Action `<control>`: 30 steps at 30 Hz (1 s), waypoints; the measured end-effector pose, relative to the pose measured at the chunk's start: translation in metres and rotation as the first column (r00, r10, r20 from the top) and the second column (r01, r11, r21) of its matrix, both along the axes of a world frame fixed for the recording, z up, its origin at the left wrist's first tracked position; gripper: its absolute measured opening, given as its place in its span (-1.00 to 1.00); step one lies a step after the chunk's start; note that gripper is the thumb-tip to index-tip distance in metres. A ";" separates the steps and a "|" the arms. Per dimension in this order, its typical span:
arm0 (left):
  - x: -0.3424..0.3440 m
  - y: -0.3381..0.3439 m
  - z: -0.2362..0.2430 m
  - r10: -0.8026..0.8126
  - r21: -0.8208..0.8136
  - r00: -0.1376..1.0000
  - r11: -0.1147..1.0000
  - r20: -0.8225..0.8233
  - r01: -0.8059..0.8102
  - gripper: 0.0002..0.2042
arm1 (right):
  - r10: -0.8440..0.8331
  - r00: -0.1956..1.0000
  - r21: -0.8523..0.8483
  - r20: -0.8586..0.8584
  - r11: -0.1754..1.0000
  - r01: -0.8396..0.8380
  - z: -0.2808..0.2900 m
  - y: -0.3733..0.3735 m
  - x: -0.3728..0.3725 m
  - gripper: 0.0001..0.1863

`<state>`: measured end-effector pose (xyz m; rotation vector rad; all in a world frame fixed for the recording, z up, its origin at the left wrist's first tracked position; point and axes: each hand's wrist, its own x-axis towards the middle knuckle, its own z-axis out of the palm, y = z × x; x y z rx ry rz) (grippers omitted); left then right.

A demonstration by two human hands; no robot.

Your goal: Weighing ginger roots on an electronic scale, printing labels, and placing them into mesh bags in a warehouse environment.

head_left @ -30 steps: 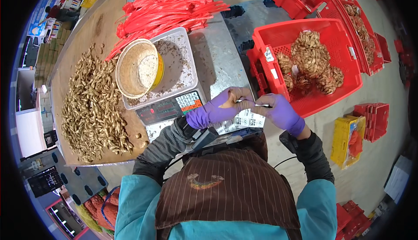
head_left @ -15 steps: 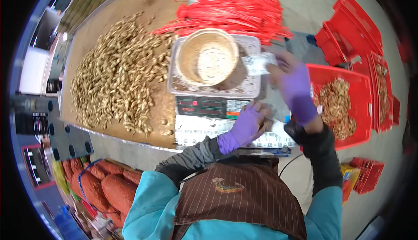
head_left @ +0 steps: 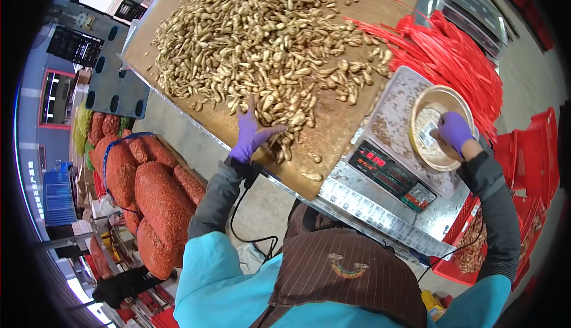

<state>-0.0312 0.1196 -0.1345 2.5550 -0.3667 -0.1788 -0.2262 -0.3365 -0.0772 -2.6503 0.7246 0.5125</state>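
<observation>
My left hand (head_left: 252, 132), in a purple glove with bare fingertips, rests at the near edge of a pile of small, elongated tan root-like pieces (head_left: 238, 48). Its fingers are spread and the thumb points right. My purple-gloved right hand (head_left: 455, 130) reaches into a round, light-coloured bowl (head_left: 415, 143), fingers curled. A small white printed label (head_left: 426, 133) is at its fingertips inside the bowl, seemingly pinched. The bowl sits on the dirt-specked pan (head_left: 386, 114) of a digital scale (head_left: 386, 170) with a lit red display.
Red plastic strips or net bags (head_left: 452, 60) lie beyond the scale. Red crates (head_left: 529, 155) stand at the right; a red bin (head_left: 461, 271) below the table holds brownish pieces. Stuffed red mesh sacks (head_left: 163, 191) are stacked at the left. A cable (head_left: 232, 224) hangs by the table edge (head_left: 208, 135).
The view has swung left. My left hand has gone from the scale's front to the pile and spread. My right hand has brought the white label from beside the bowl into it.
</observation>
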 end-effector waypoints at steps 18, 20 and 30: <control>0.047 -0.039 -0.057 -0.023 -0.594 0.994 0.803 -0.103 -0.043 -0.70 | -0.020 0.835 -0.542 0.550 0.752 0.375 0.039 0.006 -0.040 -0.48; 0.041 -0.047 -0.028 -0.008 -0.660 0.930 0.707 -0.367 -0.254 -0.66 | -0.196 0.820 -0.193 0.538 0.918 0.346 0.020 -0.006 -0.065 -0.56; -0.107 -0.294 0.123 -0.763 -0.679 0.627 0.546 -0.160 0.491 -0.62 | -0.432 0.667 0.420 0.607 0.887 0.193 0.003 0.002 -0.078 -0.76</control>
